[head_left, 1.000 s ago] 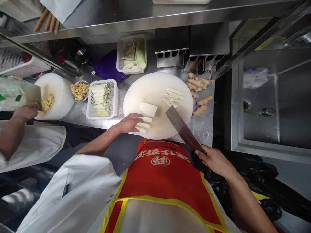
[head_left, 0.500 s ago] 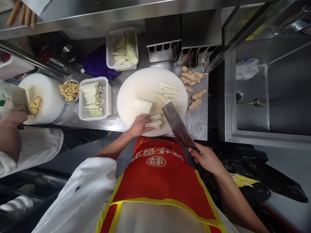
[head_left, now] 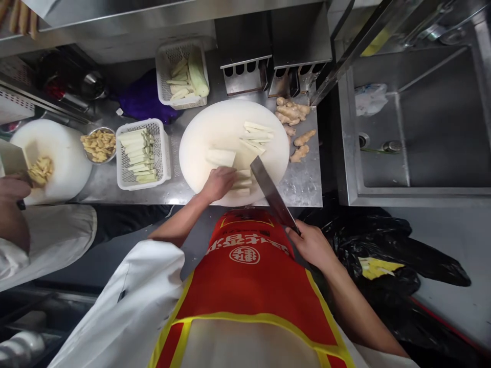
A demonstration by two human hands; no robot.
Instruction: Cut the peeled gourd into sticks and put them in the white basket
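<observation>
My right hand (head_left: 312,244) is closed round the handle of a cleaver (head_left: 270,190), whose blade slants up over the right part of a round white chopping board (head_left: 203,128). On the board's near side my left hand (head_left: 219,184) rests with bent fingers at the left ends of some pale vegetable slices (head_left: 243,182); its fingertips are partly hidden. Just above that hand lies a thick pale vegetable chunk (head_left: 221,157). Farther right and back is a group of cut vegetable strips (head_left: 258,137). The blade is apart from the slices.
A white basket (head_left: 165,163) of cut pieces and another basket (head_left: 163,94) of peeled vegetables stand left and behind. Ginger (head_left: 292,111) lies right of the board, beside a sink (head_left: 347,168). At left, a co-worker's hand (head_left: 13,189) holds a cleaver over another board (head_left: 72,168).
The view has shifted, so the whole scene sits a little farther left. My left hand has drawn back slightly from over the slices, uncovering more of them. The cleaver stays in my right hand.
</observation>
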